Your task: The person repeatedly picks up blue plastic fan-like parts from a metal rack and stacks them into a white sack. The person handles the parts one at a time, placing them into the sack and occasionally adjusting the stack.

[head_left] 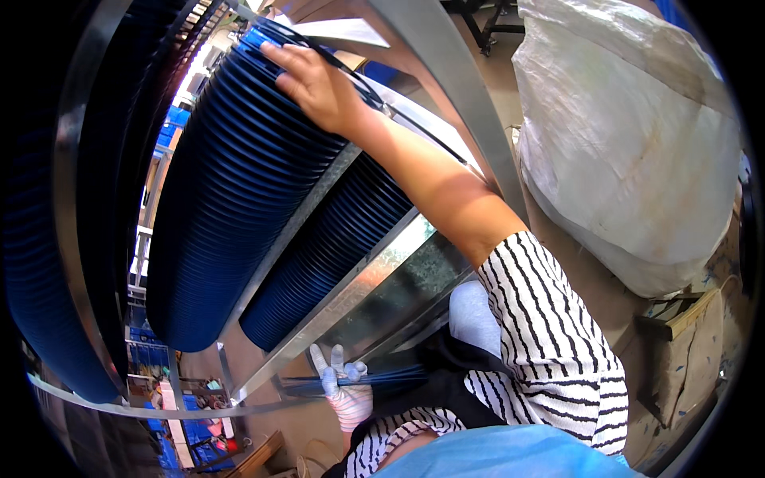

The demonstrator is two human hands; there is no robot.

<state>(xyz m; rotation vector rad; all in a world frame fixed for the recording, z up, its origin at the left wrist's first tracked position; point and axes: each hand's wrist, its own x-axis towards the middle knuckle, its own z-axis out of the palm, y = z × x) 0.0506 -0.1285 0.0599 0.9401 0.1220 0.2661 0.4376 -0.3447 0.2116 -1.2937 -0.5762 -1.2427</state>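
A long stack of thin dark blue rings [231, 183] lies lengthwise on a metal rack. My bare right hand [319, 88] reaches across to its far end. Its fingers are stretched out and rest on the rings, beside a bright blue piece [256, 37]. Some thin dark rings stand a little apart just past this hand. Low in front of me, my left hand [343, 382] has white coverings on its fingers, which are spread upward. A thin bundle of dark blue rings [398, 378], seen edge-on, lies across it; the grip is partly hidden.
A second ring stack [335, 239] lies to the right, between metal rails [343, 299]. More rings [60, 350] hang at the far left behind a curved metal bar [70, 183]. A large white sack [629, 135] stands at the right, above a worn brown box [681, 358].
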